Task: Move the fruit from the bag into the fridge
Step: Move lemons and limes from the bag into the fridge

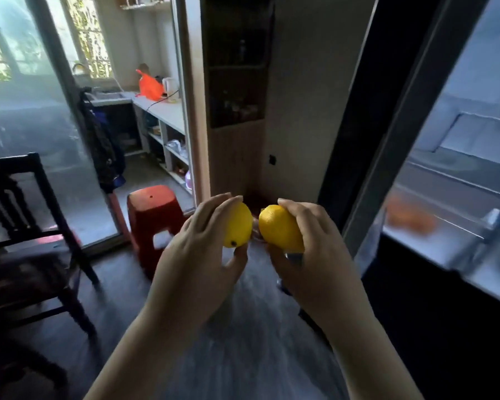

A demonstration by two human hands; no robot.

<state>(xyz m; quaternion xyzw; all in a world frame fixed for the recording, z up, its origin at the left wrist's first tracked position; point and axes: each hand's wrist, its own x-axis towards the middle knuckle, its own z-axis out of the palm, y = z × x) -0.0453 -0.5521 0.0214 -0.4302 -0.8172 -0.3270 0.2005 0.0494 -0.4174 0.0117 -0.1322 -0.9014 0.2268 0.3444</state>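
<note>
My left hand (202, 243) grips a yellow lemon (238, 225), fingers curled over its top and thumb under it. My right hand (315, 243) grips a second yellow lemon (279, 228) the same way. Both lemons are held side by side at chest height, a small gap between them. The open fridge (456, 180) is at the right, its lit shelves blurred. Orange fruit (410, 219) lies on a fridge shelf. An orange bag (150, 88) sits on the far kitchen counter.
A red plastic stool (153, 215) stands just ahead on the left. A dark wooden chair (26, 226) is at the left. A glass sliding door (35, 125) and a dark shelf unit (237, 67) lie beyond. The fridge door edge (387, 140) rises right of my hands.
</note>
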